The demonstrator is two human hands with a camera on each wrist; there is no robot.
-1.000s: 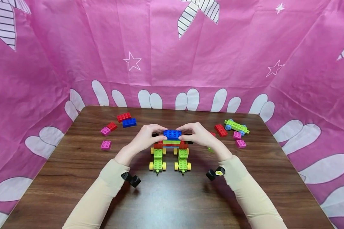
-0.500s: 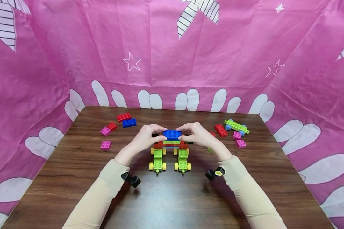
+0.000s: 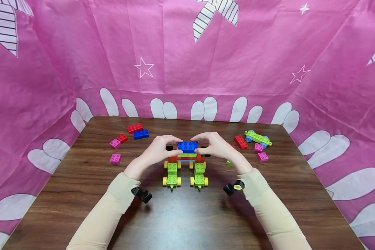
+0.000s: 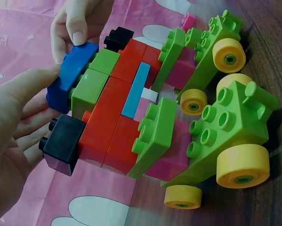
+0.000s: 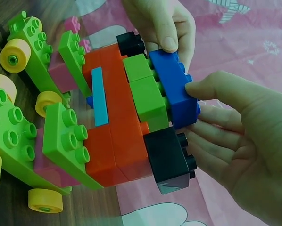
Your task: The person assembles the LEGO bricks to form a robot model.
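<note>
A blue eight-stud brick (image 3: 188,147) lies over two lime green bricks (image 4: 90,94) at the top of a built structure. Green studs show in the gap between blue and green in both wrist views. My left hand (image 3: 160,149) pinches the brick's left end, thumb on the near side, fingers behind. At the right end, my right hand (image 3: 215,147) pinches it the same way. Below are red bricks (image 5: 129,136), with black bricks (image 5: 167,157) at the two sides. The structure stands on two lime green wheeled bases (image 3: 172,178) with yellow wheels (image 4: 243,165).
On the left of the brown table (image 3: 187,218) lie red bricks (image 3: 135,128), another blue brick (image 3: 141,134) and pink bricks (image 3: 115,158). To the right are a red brick (image 3: 241,142), pink bricks (image 3: 263,157) and a lime green wheeled base (image 3: 257,138) with blue wheels.
Both hands keep their pinch on the blue brick. The right hand and both forearms have shifted very slightly; the structure stands where it was.
</note>
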